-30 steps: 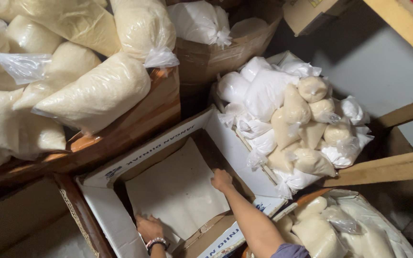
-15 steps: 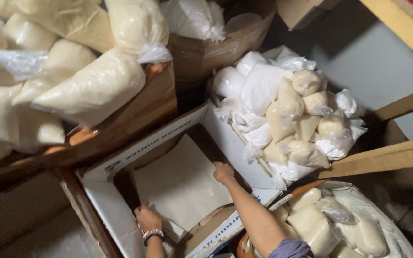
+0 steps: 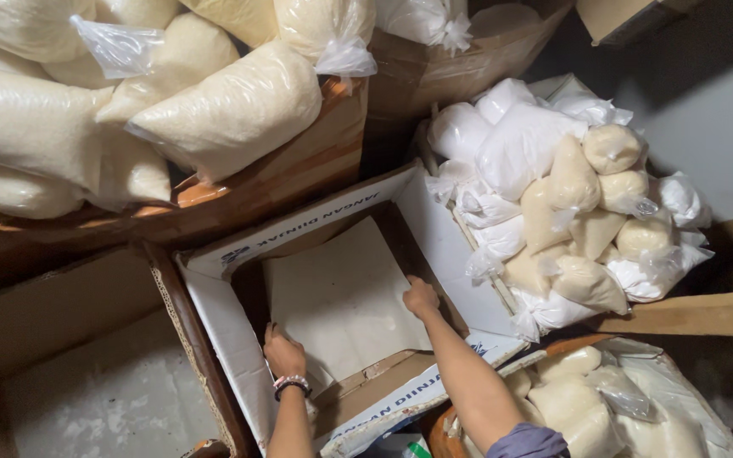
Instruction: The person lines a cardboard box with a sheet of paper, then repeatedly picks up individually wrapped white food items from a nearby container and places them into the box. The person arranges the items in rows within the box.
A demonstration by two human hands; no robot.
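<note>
An open cardboard box [image 3: 434, 229] with white flaps stands below me. A white paper sheet [image 3: 345, 297] lines its bottom. My left hand [image 3: 284, 352], a beaded bracelet at the wrist, presses on the sheet's near left corner. My right hand [image 3: 420, 297] rests on the sheet's right edge against the box wall, fingers curled onto the paper. Neither hand lifts anything clear of the box.
Clear bags of pale grain [image 3: 222, 106] are heaped in a brown box at the upper left. More tied bags, white and beige [image 3: 562, 203], pile at the right. A basket of bags [image 3: 604, 407] sits at the lower right. A wooden beam [image 3: 689, 314] crosses the right side.
Both hands have slid deeper into the box, the left toward the near corner and the right along the sheet's right edge. The sheet lies flatter.
</note>
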